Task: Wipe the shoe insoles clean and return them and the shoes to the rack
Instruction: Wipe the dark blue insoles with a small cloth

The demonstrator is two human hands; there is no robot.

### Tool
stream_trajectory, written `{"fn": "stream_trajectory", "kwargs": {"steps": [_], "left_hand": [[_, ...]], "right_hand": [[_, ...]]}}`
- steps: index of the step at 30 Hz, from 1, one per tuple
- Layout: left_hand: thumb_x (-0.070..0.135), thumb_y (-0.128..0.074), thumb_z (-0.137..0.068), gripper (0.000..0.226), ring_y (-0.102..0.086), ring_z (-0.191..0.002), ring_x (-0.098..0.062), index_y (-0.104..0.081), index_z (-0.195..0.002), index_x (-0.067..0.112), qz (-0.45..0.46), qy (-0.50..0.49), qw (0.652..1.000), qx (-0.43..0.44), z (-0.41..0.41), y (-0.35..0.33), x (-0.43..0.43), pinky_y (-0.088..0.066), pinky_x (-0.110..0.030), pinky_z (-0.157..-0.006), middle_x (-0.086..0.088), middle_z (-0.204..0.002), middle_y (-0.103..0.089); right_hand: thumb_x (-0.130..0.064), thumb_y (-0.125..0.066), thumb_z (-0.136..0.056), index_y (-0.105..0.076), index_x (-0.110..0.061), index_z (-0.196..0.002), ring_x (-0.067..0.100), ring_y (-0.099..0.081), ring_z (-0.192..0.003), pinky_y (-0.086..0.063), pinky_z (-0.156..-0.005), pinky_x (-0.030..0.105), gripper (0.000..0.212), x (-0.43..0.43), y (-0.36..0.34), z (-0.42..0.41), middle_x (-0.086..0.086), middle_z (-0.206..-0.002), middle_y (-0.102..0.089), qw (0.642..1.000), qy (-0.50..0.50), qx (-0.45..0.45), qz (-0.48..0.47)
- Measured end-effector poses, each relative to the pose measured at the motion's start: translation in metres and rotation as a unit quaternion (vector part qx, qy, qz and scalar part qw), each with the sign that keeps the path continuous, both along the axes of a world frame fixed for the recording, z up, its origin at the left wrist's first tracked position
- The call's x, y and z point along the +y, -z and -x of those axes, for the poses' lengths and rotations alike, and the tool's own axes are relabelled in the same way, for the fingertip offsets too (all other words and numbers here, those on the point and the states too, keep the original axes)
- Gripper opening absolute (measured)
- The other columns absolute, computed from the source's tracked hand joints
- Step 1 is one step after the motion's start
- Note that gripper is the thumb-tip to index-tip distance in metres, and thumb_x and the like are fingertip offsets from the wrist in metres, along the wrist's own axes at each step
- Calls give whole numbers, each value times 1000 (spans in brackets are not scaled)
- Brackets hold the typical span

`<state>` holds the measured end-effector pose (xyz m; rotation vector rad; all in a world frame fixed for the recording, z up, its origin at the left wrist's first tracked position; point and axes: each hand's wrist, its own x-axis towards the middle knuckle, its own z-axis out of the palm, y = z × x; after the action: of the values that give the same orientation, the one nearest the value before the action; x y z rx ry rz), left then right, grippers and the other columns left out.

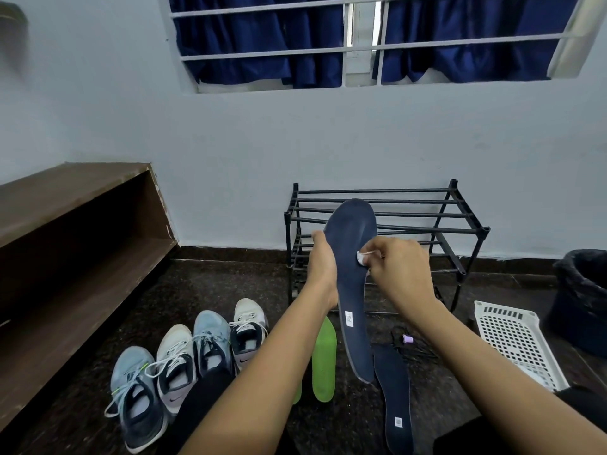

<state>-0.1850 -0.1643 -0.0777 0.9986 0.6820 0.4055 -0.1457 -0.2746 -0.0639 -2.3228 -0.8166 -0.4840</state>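
Note:
My left hand (323,269) grips a dark blue insole (353,277) by its left edge and holds it upright in front of the black metal rack (460,221). My right hand (399,269) pinches a small white wipe (362,257) against the insole's face. A second dark blue insole (394,399) lies on the floor below, beside a green insole (324,359); another green one is mostly hidden behind my left forearm. Several sneakers stand in a row on the floor at the left: two light blue (136,395) and two white (248,326).
A white perforated plastic basket (517,343) lies on the floor at the right, with a dark lined bin (581,300) behind it. A brown wooden bench (72,231) runs along the left wall. A small purple item with black cord (408,339) lies under the rack's front.

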Motion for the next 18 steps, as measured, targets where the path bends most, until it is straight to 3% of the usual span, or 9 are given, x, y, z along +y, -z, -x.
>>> {"fn": "stream_trajectory", "kwargs": {"steps": [3, 8, 11, 14, 18], "left_hand": [[47, -32, -99, 42, -60, -71, -22, -61, -94, 17, 10, -12, 1000, -7, 1, -2, 4, -44, -28, -60, -4, -80, -66], [47, -34, -99, 44, -62, -72, -25, -63, -97, 14, 43, -17, 999, -24, 2, -4, 9, -48, -29, -60, -8, -86, -69], [49, -34, -99, 46, -61, -66, -23, -63, -94, 14, 61, -13, 997, -36, 3, -6, 11, -47, -28, -57, -6, -77, -68], [50, -33, -100, 46, -57, -57, -18, -60, -85, 16, 67, -5, 996, -52, 2, -6, 12, -43, -24, -51, 0, -57, -64], [52, -37, -98, 43, -53, -60, -15, -57, -81, 18, 91, 25, 993, -78, 5, -14, 8, -41, -25, -56, 1, -63, -58]], "right_hand": [[-23, -68, -80, -73, -25, -84, 25, -63, -86, -46, -77, 35, 7, 3, 3, 13, -4, -81, -73, 998, -47, 33, 5], [-24, -64, -83, -72, -27, -88, 25, -57, -92, -45, -80, 34, 10, 7, 11, 33, -4, -87, -71, 994, -82, 46, 54], [-19, -67, -81, -71, -24, -79, 15, -62, -83, -45, -71, 26, 7, 5, 7, 30, -9, -78, -69, 988, -84, 126, -31], [-16, -67, -80, -70, -20, -74, 6, -64, -74, -41, -58, 7, 8, 3, 4, 28, -9, -73, -69, 970, -90, 202, -104], [-17, -68, -81, -70, -18, -74, 5, -63, -70, -41, -56, 5, 7, 3, 0, 26, -8, -70, -68, 957, -83, 228, -157]]}}
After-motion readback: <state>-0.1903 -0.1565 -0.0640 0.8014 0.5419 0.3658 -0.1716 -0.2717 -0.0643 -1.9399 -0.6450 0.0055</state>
